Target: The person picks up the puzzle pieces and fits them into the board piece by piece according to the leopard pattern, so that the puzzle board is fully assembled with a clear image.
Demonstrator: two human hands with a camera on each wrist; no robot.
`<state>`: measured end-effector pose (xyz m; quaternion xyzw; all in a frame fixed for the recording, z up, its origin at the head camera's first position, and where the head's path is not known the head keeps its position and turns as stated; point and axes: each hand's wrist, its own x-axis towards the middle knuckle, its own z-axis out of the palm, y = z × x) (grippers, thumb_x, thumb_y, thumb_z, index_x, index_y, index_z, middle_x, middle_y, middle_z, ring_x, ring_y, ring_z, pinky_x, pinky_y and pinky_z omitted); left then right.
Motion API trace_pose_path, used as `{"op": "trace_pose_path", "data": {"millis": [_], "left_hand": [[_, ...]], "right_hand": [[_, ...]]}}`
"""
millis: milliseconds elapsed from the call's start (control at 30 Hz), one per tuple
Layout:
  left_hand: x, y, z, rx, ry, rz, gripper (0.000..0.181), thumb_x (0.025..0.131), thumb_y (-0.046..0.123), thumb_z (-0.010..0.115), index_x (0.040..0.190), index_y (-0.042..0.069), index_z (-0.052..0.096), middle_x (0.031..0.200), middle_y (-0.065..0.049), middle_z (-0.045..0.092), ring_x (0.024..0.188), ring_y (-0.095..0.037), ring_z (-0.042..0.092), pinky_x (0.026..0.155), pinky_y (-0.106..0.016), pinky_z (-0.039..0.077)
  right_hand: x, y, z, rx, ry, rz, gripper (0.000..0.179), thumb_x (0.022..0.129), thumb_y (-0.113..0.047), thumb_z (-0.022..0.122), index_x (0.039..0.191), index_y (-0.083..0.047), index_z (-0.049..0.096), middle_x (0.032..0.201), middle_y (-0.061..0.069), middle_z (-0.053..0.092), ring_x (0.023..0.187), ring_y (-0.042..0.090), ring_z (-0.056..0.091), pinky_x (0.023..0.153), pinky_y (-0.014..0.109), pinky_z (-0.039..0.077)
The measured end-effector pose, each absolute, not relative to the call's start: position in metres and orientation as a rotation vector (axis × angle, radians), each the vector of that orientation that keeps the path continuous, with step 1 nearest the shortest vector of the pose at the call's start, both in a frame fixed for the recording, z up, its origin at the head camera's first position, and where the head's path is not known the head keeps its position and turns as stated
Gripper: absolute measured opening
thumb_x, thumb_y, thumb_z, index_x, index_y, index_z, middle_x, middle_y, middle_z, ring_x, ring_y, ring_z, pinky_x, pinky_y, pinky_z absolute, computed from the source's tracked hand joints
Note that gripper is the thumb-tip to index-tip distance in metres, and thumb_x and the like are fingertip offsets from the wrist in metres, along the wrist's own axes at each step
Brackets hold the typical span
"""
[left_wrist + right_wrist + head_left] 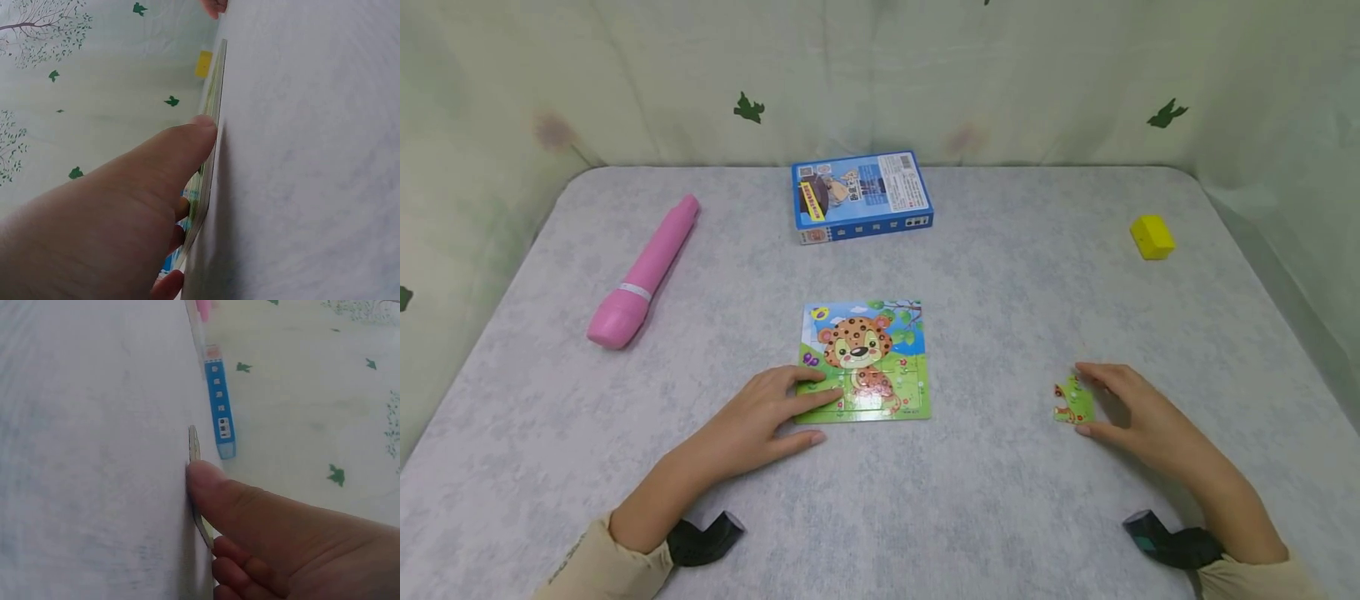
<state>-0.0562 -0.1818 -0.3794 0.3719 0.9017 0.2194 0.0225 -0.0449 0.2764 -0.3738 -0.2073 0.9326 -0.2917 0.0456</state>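
A square jigsaw puzzle (865,350) with a cartoon leopard cub lies flat near the middle of the table. My left hand (760,412) rests at its lower left corner, fingers stretched over the picture and thumb by the near edge. The left wrist view shows that thumb (203,122) against the puzzle's thin side (215,81). Well to the right, my right hand (1135,412) pinches a small green puzzle piece (1078,404) by its edges, between thumb and forefinger. Seen from the right wrist, the piece (193,447) is edge-on at the table surface; the fingers partly hide it.
Behind the puzzle lies a blue box (861,196). A pink microphone-shaped object (647,271) is at the left, and a yellow block (1152,237) at the far right. A pale curtain (880,83) hangs along the table's (985,500) back edge.
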Motion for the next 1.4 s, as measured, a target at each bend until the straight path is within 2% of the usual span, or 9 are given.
{"op": "trace_pose_path", "data": {"millis": [67, 200, 300, 467, 600, 900, 1067, 1233, 1400], "left_hand": [[-0.056, -0.182, -0.379, 1.148, 2.792, 0.682, 0.049, 0.084, 0.038, 0.061, 0.130, 0.024, 0.050, 0.129, -0.005, 0.042, 0.117, -0.024, 0.037, 0.094, -0.045, 0.029], [-0.056, -0.181, -0.380, 1.139, 2.792, 0.682, 0.049, 0.084, 0.036, 0.062, 0.130, 0.024, 0.051, 0.129, -0.005, 0.042, 0.117, -0.024, 0.037, 0.094, -0.046, 0.028], [-0.056, -0.181, -0.380, 1.135, 2.796, 0.681, 0.048, 0.084, 0.035, 0.062, 0.129, 0.024, 0.051, 0.129, -0.005, 0.043, 0.117, -0.024, 0.037, 0.094, -0.046, 0.029], [-0.056, -0.180, -0.380, 1.136, 2.803, 0.678, 0.048, 0.084, 0.035, 0.062, 0.129, 0.024, 0.052, 0.128, -0.005, 0.043, 0.117, -0.024, 0.037, 0.094, -0.045, 0.029], [-0.056, -0.178, -0.379, 1.147, 2.826, 0.672, 0.044, 0.084, 0.033, 0.062, 0.127, 0.022, 0.054, 0.126, -0.006, 0.045, 0.115, -0.024, 0.039, 0.094, -0.045, 0.029], [-0.057, -0.167, -0.371, 1.235, 2.855, 0.650, 0.034, 0.082, 0.020, 0.062, 0.115, 0.010, 0.061, 0.120, -0.007, 0.049, 0.114, -0.024, 0.041, 0.098, -0.040, 0.026], [-0.058, -0.158, -0.366, 1.230, 2.806, 0.559, 0.031, 0.083, 0.024, 0.060, 0.108, 0.006, 0.058, 0.124, -0.005, 0.048, 0.120, -0.019, 0.039, 0.097, -0.033, 0.033], [-0.058, -0.149, -0.366, 1.256, 2.802, 0.419, 0.044, 0.084, 0.033, 0.061, 0.119, 0.008, 0.054, 0.118, -0.006, 0.049, 0.113, -0.022, 0.044, 0.094, -0.036, 0.036], [-0.055, -0.142, -0.367, 1.349, 2.816, 0.318, 0.062, 0.082, 0.045, 0.060, 0.135, 0.019, 0.042, 0.113, -0.010, 0.047, 0.106, -0.028, 0.045, 0.090, -0.041, 0.038]], "right_hand": [[-0.045, 0.277, -0.373, -0.650, 2.853, -0.863, 0.067, 0.073, -0.017, 0.075, 0.129, 0.001, 0.043, 0.119, 0.016, 0.046, 0.107, 0.031, 0.043, 0.090, 0.019, 0.031], [-0.045, 0.274, -0.369, -0.601, 2.827, -0.837, 0.065, 0.075, -0.017, 0.073, 0.129, 0.004, 0.044, 0.117, 0.019, 0.047, 0.106, 0.036, 0.043, 0.084, 0.047, 0.037], [-0.044, 0.270, -0.367, -0.536, 2.829, -0.806, 0.064, 0.075, -0.017, 0.073, 0.127, 0.007, 0.045, 0.114, 0.022, 0.048, 0.103, 0.037, 0.043, 0.080, 0.053, 0.037], [-0.041, 0.261, -0.365, -0.482, 2.893, -0.804, 0.060, 0.073, -0.018, 0.075, 0.122, 0.005, 0.049, 0.106, 0.016, 0.052, 0.096, 0.030, 0.046, 0.078, 0.049, 0.039], [-0.040, 0.250, -0.361, -0.574, 2.953, -0.869, 0.057, 0.071, -0.014, 0.077, 0.119, 0.001, 0.050, 0.101, 0.008, 0.053, 0.093, 0.024, 0.047, 0.076, 0.044, 0.039], [-0.051, 0.204, -0.343, -0.892, 2.902, -1.068, 0.063, 0.068, -0.008, 0.077, 0.124, -0.003, 0.049, 0.110, 0.002, 0.052, 0.096, 0.020, 0.047, 0.075, 0.037, 0.043], [-0.062, 0.170, -0.344, -1.027, 2.806, -1.208, 0.062, 0.069, -0.009, 0.077, 0.125, -0.003, 0.051, 0.110, 0.002, 0.052, 0.098, 0.018, 0.047, 0.078, 0.035, 0.043], [-0.073, 0.142, -0.357, -1.016, 2.687, -1.245, 0.060, 0.073, -0.014, 0.075, 0.126, -0.001, 0.050, 0.112, 0.005, 0.051, 0.104, 0.017, 0.047, 0.084, 0.035, 0.042], [-0.080, 0.124, -0.372, -0.951, 2.605, -1.193, 0.059, 0.076, -0.023, 0.073, 0.127, -0.003, 0.051, 0.113, 0.004, 0.051, 0.107, 0.017, 0.045, 0.088, 0.036, 0.040]]}}
